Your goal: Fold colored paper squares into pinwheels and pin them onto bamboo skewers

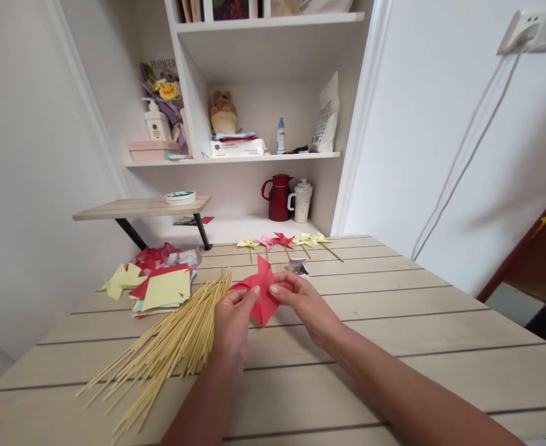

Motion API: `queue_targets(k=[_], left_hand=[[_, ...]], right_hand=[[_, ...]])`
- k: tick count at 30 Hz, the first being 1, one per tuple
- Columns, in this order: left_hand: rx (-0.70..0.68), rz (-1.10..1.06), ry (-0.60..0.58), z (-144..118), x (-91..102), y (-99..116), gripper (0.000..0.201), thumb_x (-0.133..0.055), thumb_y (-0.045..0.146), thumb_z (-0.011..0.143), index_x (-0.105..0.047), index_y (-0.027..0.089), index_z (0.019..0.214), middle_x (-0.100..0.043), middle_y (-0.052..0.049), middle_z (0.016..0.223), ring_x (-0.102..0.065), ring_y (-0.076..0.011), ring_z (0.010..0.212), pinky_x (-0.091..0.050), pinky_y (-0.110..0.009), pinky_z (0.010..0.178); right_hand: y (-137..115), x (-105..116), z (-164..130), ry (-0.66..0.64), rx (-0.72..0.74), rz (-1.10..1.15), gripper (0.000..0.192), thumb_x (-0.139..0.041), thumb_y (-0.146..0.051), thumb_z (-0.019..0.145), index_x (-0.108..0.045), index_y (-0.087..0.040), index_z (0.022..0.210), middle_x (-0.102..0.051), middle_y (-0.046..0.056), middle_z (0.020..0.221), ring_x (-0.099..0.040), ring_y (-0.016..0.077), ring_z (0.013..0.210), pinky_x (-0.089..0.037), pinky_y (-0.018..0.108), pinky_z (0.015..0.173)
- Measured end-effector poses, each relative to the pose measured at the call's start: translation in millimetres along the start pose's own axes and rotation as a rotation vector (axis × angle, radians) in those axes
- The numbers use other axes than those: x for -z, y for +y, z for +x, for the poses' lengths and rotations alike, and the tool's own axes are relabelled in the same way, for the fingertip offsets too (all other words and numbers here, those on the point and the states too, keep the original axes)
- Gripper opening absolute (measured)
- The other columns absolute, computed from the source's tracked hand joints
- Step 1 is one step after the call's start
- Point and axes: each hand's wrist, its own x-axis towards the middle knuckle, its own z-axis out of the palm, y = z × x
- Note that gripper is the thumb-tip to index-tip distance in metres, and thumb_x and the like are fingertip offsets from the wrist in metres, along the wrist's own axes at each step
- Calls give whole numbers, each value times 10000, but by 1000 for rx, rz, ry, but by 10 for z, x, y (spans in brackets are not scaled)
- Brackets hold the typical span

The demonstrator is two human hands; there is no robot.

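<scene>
Left hand (233,319) and right hand (303,303) above a wooden table (393,322), fingers of both pinched on a folded red paper pinwheel (262,291) held between them; bundle of bamboo skewers (170,347) just left; coloured paper stack (163,290) beyond; finished pinwheels (284,241) near the far edge

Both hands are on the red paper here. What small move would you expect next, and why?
Probably a reach by the left hand for one stick from the pile beside it. Both it and the right hand pinch a red folded paper that looks like a pinwheel but has no stick, while the finished pinwheels farther back each sit on one.
</scene>
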Motion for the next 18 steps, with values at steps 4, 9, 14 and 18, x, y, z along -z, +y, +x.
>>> queue_targets(k=[4, 9, 14, 18], left_hand=[[25, -138, 39, 40, 67, 56, 300, -891, 332, 559, -747, 144, 743, -734, -42, 710, -664, -145, 686, -518, -250, 699], [8, -264, 15, 43, 111, 129, 303, -906, 334, 551, -725, 140, 697, -728, -36, 719, -644, -117, 652, -503, -217, 643], [39, -320, -24, 44, 124, 140, 312, -914, 325, 546, -724, 141, 712, -732, -40, 729, -643, -118, 640, -501, -216, 620], [60, -314, -58, 47, 112, 117, 311, -905, 332, 570, -734, 140, 744, -739, -45, 750, -657, -126, 669, -510, -223, 641]], right_hand=[[24, 45, -16, -2, 159, -214, 430, -628, -461, 884, -548, -285, 1268, -679, 70, 1162, -629, 246, 1091, -463, 441, 981], [71, 53, -24, 5, 615, -713, 413, -635, -247, 856, -587, -323, 1260, -438, 83, 1445, -403, 298, 1381, -368, 500, 1123], [114, 39, -20, 81, 754, -913, 314, -637, -231, 873, -661, -331, 1169, -356, 72, 1508, -348, 338, 1422, -365, 531, 1120], [129, 57, -9, 73, 793, -954, 243, -683, -263, 859, -691, -312, 1096, -357, 72, 1519, -346, 357, 1423, -345, 540, 1120]])
